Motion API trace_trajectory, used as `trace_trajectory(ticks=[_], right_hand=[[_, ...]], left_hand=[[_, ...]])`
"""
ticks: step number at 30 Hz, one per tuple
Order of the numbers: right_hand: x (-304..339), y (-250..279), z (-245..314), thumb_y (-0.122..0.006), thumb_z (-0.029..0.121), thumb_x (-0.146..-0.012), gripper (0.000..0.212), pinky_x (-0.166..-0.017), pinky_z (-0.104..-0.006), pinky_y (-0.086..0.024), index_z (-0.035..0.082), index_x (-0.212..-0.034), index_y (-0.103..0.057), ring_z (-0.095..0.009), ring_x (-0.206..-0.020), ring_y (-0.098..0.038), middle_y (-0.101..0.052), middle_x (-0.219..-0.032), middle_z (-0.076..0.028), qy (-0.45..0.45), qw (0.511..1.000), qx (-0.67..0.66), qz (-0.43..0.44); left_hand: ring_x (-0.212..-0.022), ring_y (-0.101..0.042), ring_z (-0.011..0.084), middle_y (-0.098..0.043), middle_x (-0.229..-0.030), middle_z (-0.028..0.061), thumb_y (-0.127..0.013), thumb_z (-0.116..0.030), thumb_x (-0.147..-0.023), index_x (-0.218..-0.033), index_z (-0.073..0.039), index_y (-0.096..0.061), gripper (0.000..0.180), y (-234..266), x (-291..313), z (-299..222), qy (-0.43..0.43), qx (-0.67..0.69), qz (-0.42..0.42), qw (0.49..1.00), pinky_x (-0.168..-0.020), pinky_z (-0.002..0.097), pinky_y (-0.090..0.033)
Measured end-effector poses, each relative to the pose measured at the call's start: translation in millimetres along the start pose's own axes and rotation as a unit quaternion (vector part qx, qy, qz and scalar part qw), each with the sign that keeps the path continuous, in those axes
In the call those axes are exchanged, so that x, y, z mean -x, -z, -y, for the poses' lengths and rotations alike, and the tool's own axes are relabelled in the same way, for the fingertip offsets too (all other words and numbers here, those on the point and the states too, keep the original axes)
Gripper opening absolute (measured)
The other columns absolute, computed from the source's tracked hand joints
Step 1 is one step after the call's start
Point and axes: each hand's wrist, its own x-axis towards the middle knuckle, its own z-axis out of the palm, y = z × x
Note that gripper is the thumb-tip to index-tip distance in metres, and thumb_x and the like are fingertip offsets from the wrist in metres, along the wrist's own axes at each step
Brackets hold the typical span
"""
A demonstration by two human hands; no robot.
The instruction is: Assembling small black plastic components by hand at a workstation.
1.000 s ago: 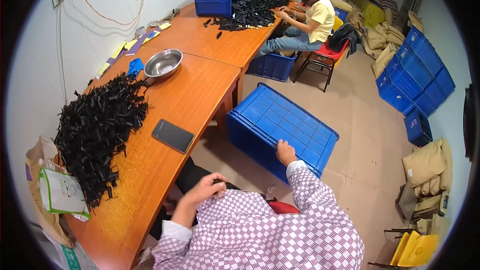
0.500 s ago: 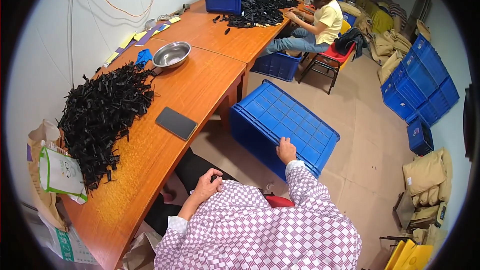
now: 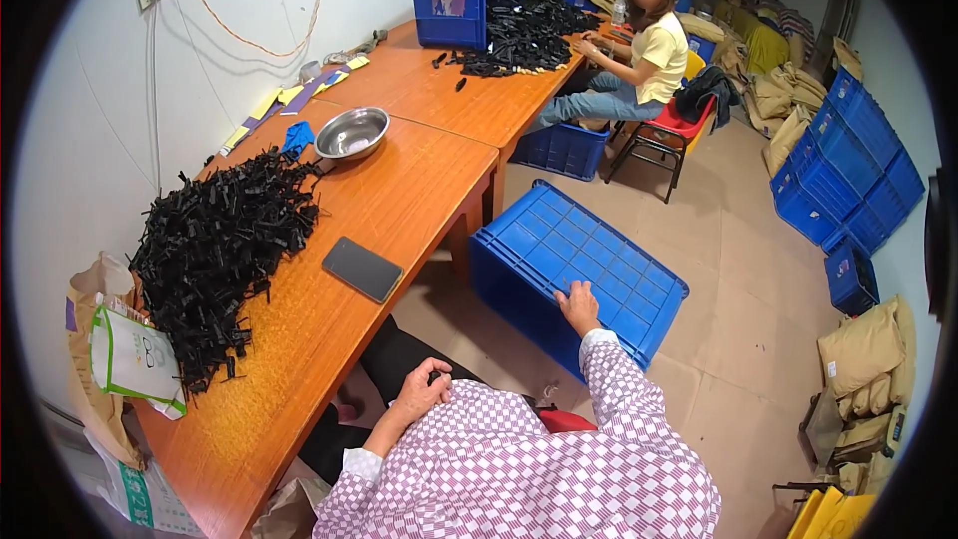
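My right hand (image 3: pixel 578 308) lies on the near long edge of a blue plastic crate (image 3: pixel 609 265), whose gridded face is turned up; its fingers are stretched out over that face. The crate stands tilted beside the table. Close to my body, my left hand (image 3: pixel 423 392) rests with its fingers curled in. A small dark spot shows among those fingers, but I cannot make out what it is. On the table in front of me lie a large heap of small black plastic parts (image 3: pixel 215 260) and a dark smartphone (image 3: pixel 362 269). Behind them stands a steel bowl (image 3: pixel 352 134).
The wooden table (image 3: pixel 429 160) runs along the left wall. Another person (image 3: pixel 654 55) sits at its far end by a second black heap (image 3: pixel 529 30) and an upright blue crate (image 3: pixel 449 5). Stacked blue crates (image 3: pixel 848 160) and brown sacks (image 3: pixel 860 349) line the right side.
The right hand's fingers have loosened from their curl and now stretch over the crate. My view has tipped up slightly, shifting the scene down. The left hand keeps its pose.
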Motion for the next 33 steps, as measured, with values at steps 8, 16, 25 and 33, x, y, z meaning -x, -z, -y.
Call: trace_trajectory(ticks=[8, 16, 25, 33], right_hand=[[-18.4, -12.6, 33.8, -0.070, 0.032, -0.077, 0.041, -0.068, -0.0453, -0.052, -0.001, -0.095, -0.055, -0.039, -0.081, -0.062, -0.053, -0.102, -0.022, 0.043, 0.995, 0.022, 0.086], [-3.0, -9.8, 31.1, -0.071, 0.028, -0.077, 0.039, -0.068, -0.0442, -0.052, -0.002, -0.095, -0.054, -0.038, -0.082, -0.062, -0.051, -0.104, -0.021, 0.036, 0.996, 0.009, 0.079], [0.7, -6.4, 25.5, -0.070, 0.030, -0.078, 0.039, -0.070, -0.0458, -0.051, -0.001, -0.095, -0.053, -0.039, -0.085, -0.061, -0.050, -0.105, -0.020, 0.046, 0.995, 0.003, 0.089], [15.8, -1.4, 20.6, -0.070, 0.028, -0.078, 0.038, -0.069, -0.0450, -0.051, -0.001, -0.095, -0.052, -0.039, -0.082, -0.061, -0.050, -0.102, -0.020, 0.075, 0.993, 0.006, 0.092]], left_hand=[[-0.062, -0.058, 0.0080, -0.058, -0.079, 0.0028, -0.053, -0.007, -0.088, -0.105, 0.001, -0.052, 0.019, 2.1, 0.6, 2.3, -0.003, 0.012, 0.007, 1.000, -0.055, 0.0212, -0.047], [-0.062, -0.059, 0.0086, -0.058, -0.080, 0.0037, -0.052, -0.006, -0.088, -0.105, 0.001, -0.052, 0.019, 5.1, 1.8, 2.2, -0.005, 0.011, 0.006, 1.000, -0.055, 0.0210, -0.047], [-0.062, -0.059, 0.0090, -0.058, -0.080, 0.0041, -0.052, -0.007, -0.089, -0.106, 0.001, -0.051, 0.019, 6.1, 3.4, -3.8, 0.001, 0.004, 0.002, 1.000, -0.055, 0.0207, -0.047], [-0.063, -0.059, 0.0091, -0.058, -0.080, 0.0036, -0.051, -0.006, -0.090, -0.106, 0.000, -0.051, 0.018, 6.6, 6.3, -0.4, -0.006, 0.015, 0.004, 1.000, -0.055, 0.0207, -0.047]])
